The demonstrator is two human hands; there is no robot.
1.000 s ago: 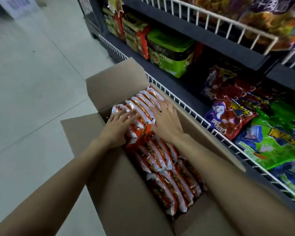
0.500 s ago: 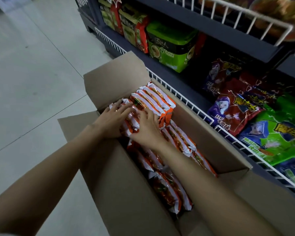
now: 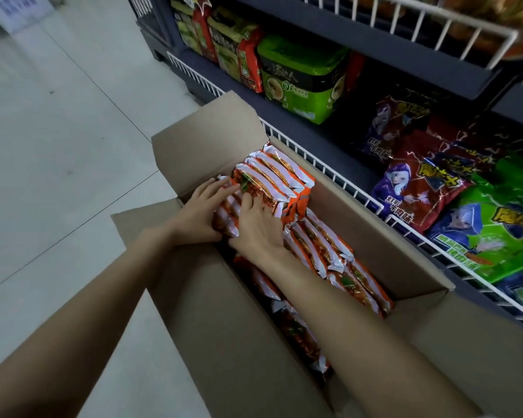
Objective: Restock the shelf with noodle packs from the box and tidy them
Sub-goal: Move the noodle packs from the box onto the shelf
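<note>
Head view: open cardboard box [image 3: 224, 312] on the floor [image 3: 58, 146], hard against the bottom shelf [image 3: 329, 137] with its white wire rail [image 3: 338, 179]. Noodle packs [image 3: 323, 251] stand on edge in two rows inside the box. A raised bundle [image 3: 272, 182] of several packs sits higher than the rest at the far end, tipped out of its row

Hands: left hand [image 3: 198, 212] sits on the left side of the bundle, fingers stretched along the pack faces, thumb underneath. Right hand [image 3: 258, 227] lies flat on the near face, fingers straight and spread. So both are pressing the bundle between them, not pinching a single pack. Can't tell if fingertips hook under the far edge

Handling, my read: packs are light, foil film is slick and crinkly, noodle block inside is brittle. Squeezed as a block they should hold by friction, but middle packs could slide out if pressure drops. Best hold is flat palms on the two outer faces, low on the stack, moderate squeeze. Avoid the crimped end seals, they flex and give no purchase

Shelf behind holds purple and green snack bags [image 3: 429, 188] and a green noodle tub pack [image 3: 302, 79]; free slot for these isn't visible
</note>
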